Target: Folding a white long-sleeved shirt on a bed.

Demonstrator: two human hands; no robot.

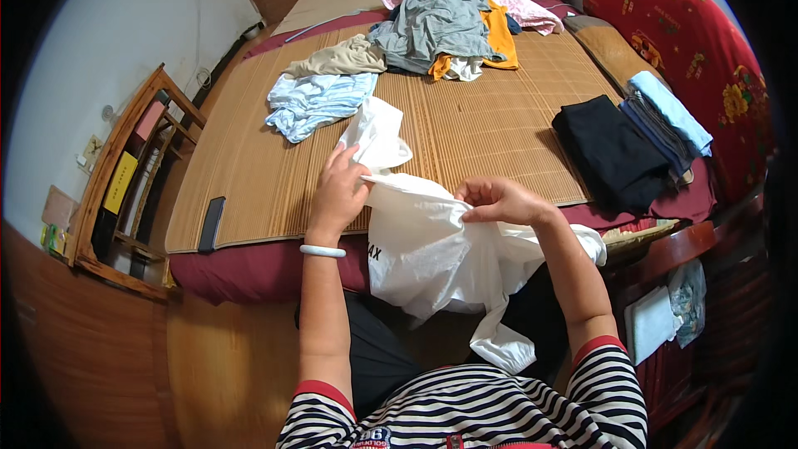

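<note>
A white long-sleeved garment with dark lettering hangs between my hands over the near edge of the bed. My left hand, a pale bangle at its wrist, is on the garment's upper left part, where a sleeve lies out on the bamboo mat; its fingers are partly spread and the thumb touches the cloth. My right hand pinches the garment's upper edge between thumb and fingers. One cuffed sleeve dangles low near my lap. Another white part lies behind my right forearm.
The bamboo mat bears a heap of clothes, blue-and-white striped cloth, beige cloth and a dark flat object. Folded black clothing and folded blue clothing lie right. A wooden frame stands left.
</note>
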